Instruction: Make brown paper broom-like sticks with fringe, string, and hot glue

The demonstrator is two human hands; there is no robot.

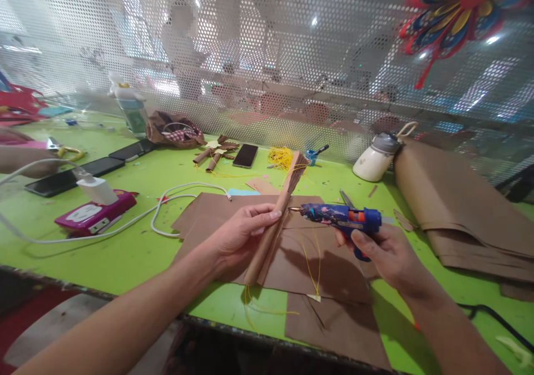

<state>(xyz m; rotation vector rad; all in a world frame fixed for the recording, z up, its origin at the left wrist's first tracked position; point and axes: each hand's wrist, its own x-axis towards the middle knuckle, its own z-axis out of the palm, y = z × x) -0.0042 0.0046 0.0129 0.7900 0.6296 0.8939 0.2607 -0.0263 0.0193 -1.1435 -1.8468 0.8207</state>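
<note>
My left hand (246, 233) is closed round a roll of brown paper (273, 219), which slants up and away. The roll's far end is cut into a fringe, and yellow string hangs from its near end. In my right hand (386, 247) is a blue glue gun (340, 217), gripped by its handle. Its metal nozzle points left, close to the roll's right edge by my left thumb; whether it touches I cannot tell. Beneath both hands lie sheets of brown paper (329, 272), with a loop of yellow string (317, 252) on top.
A purple power strip (95, 212) with a white charger and cable sits left. Phones (245, 156), small paper rolls (213, 158) and yellow string (280, 157) lie farther back. At right stand a white bottle (373, 158) and folded brown paper (463, 202). Another person's arm (25, 159) reaches in at far left.
</note>
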